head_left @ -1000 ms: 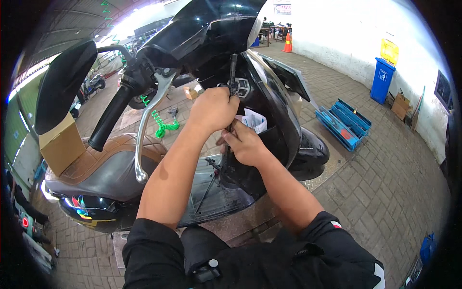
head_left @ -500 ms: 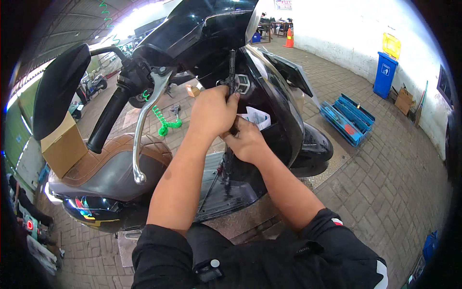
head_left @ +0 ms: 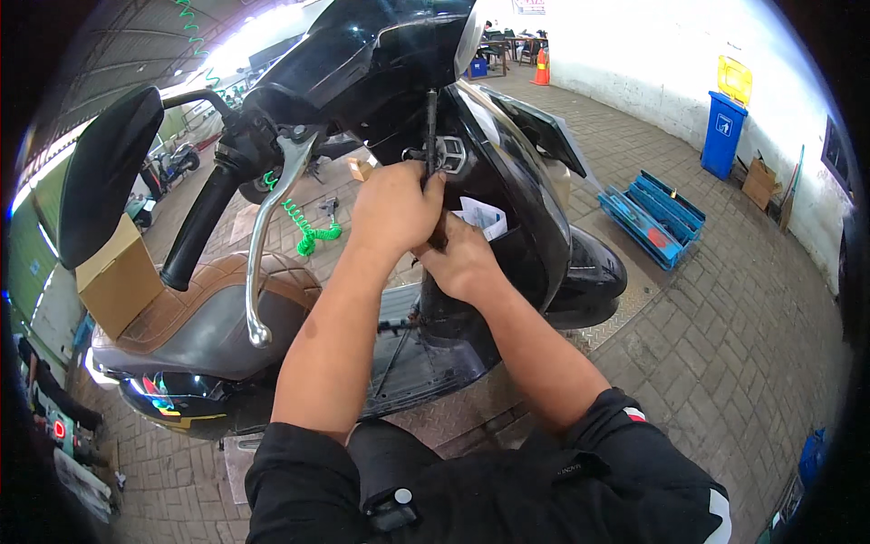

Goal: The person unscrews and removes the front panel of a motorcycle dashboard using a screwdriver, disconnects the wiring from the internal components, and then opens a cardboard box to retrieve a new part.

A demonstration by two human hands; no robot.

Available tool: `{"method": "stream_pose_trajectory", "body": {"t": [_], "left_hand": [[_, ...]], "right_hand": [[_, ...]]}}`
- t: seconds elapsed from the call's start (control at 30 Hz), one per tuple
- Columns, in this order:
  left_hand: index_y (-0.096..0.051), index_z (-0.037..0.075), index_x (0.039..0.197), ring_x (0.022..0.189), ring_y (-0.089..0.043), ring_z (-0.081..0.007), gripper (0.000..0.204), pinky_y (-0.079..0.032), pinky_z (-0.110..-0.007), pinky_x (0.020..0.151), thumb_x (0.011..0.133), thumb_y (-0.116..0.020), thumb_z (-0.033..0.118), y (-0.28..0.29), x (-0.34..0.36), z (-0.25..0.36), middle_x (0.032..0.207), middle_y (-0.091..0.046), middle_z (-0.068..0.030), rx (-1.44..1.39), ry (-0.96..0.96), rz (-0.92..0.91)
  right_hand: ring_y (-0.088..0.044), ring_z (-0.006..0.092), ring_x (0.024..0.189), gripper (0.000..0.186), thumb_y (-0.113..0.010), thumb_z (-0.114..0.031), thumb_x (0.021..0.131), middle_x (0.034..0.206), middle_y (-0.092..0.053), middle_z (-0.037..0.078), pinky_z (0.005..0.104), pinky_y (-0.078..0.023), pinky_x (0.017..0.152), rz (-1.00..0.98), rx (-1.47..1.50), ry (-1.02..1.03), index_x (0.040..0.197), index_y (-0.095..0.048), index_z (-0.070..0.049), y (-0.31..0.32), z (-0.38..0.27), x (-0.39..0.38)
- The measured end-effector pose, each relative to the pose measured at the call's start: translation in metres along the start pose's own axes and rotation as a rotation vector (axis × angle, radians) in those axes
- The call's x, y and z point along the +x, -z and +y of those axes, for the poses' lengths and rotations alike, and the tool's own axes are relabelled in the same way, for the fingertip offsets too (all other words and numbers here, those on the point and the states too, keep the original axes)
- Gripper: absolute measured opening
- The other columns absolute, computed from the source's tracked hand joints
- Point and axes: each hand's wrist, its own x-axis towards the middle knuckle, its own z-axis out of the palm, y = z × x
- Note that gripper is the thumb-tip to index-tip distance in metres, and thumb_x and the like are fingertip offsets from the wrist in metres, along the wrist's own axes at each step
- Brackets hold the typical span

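Note:
My left hand is closed round a long dark rod, upright beside the silver-rimmed ignition switch on the black scooter's inner front panel. Just below, my right hand is closed, apparently on the rod's lower part, with some fingertips hidden behind my left hand. Folded white paper pokes out of the panel's pocket beside my hands. The grip, silver brake lever and mirror jut out to the left.
A cardboard box rests on the brown seat. A green coiled hose lies behind. An open blue toolbox sits right of the scooter, with a blue bin and orange cone by the wall.
My right hand has moved slightly up and in under my left hand, its fingers more hidden now. My left hand stays at the switch, with small shifts of both forearms.

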Motion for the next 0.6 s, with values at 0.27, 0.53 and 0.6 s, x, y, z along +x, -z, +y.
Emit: {"method": "stream_pose_trajectory", "body": {"t": [0.27, 0.53, 0.6], "left_hand": [[-0.067, -0.004, 0.086, 0.077, -0.066, -0.043, 0.038, -0.05, -0.049, 0.07, 0.09, -0.063, 0.033, 0.002, 0.008, 0.004, 0.078, -0.066, -0.026, -0.083, 0.059, -0.01], [-0.066, -0.004, 0.086, 0.072, -0.067, -0.0393, 0.033, -0.05, -0.045, 0.067, 0.092, -0.064, 0.029, -0.007, 0.013, -0.001, 0.074, -0.067, -0.0222, -0.176, -0.036, 0.128], [-0.066, -0.004, 0.086, 0.072, -0.067, -0.0387, 0.033, -0.05, -0.045, 0.068, 0.093, -0.062, 0.028, -0.014, 0.016, -0.007, 0.074, -0.067, -0.0221, -0.23, -0.045, 0.141]], "right_hand": [[-0.067, 0.0348, 0.08, 0.031, -0.07, -0.026, 0.087, 0.083, -0.066, 0.021, 0.0438, -0.05, 0.073, -0.147, 0.095, -0.124, 0.092, -0.058, 0.002, 0.018, -0.007, -0.005], [-0.066, 0.0399, 0.081, 0.033, -0.069, -0.028, 0.089, 0.083, -0.067, 0.022, 0.0458, -0.05, 0.073, -0.038, -0.006, 0.052, 0.095, -0.058, 0.002, 0.007, 0.004, 0.001], [-0.064, 0.0346, 0.077, 0.032, -0.068, -0.025, 0.089, 0.082, -0.066, 0.019, 0.0429, -0.05, 0.072, -0.053, 0.087, 0.09, 0.101, -0.058, 0.003, 0.006, 0.015, 0.0]]}}
